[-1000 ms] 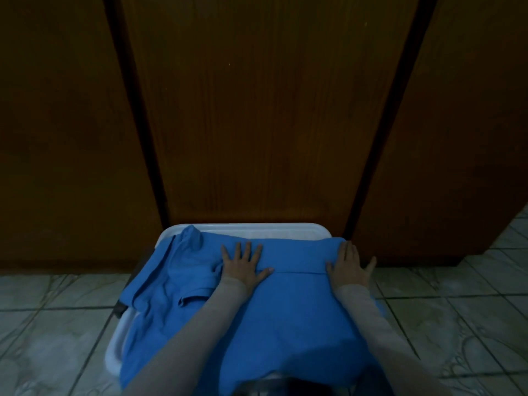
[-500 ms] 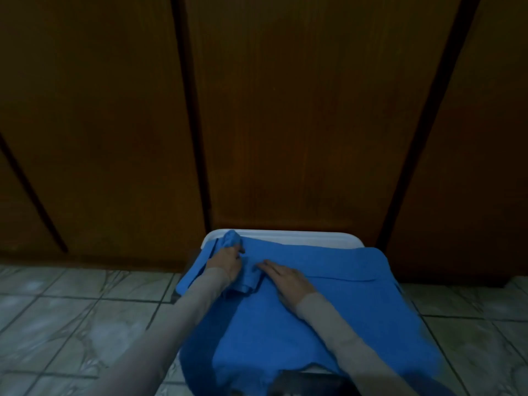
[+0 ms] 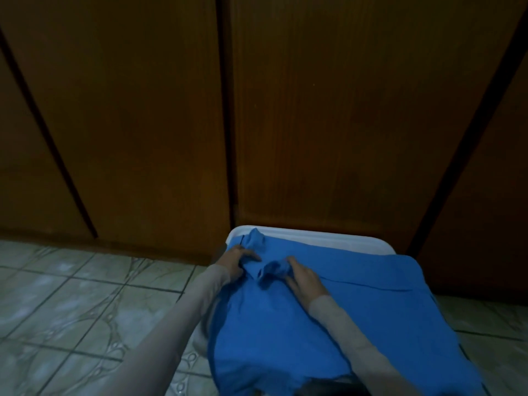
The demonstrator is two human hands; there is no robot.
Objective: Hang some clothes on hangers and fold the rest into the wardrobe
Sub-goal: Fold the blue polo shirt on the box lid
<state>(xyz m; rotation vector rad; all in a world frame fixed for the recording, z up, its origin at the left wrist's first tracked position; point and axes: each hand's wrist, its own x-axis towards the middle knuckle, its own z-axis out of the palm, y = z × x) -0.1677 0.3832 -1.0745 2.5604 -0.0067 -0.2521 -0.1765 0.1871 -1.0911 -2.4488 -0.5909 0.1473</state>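
Before dark wardrobe doors point(image 3: 328, 124), a blue shirt point(image 3: 328, 324) lies spread over a white basket point(image 3: 314, 238), both hands at its far left corner, left grip point(image 3: 234, 260) and right grip point(image 3: 304, 277) each pinching bunched cloth.

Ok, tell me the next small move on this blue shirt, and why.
Probably draw the bunched sleeve inward across the blue shirt and press it flat. The left hand and right hand both grip the gathered fabric near the shirt's far-left corner, while the rest lies smooth over the white basket.
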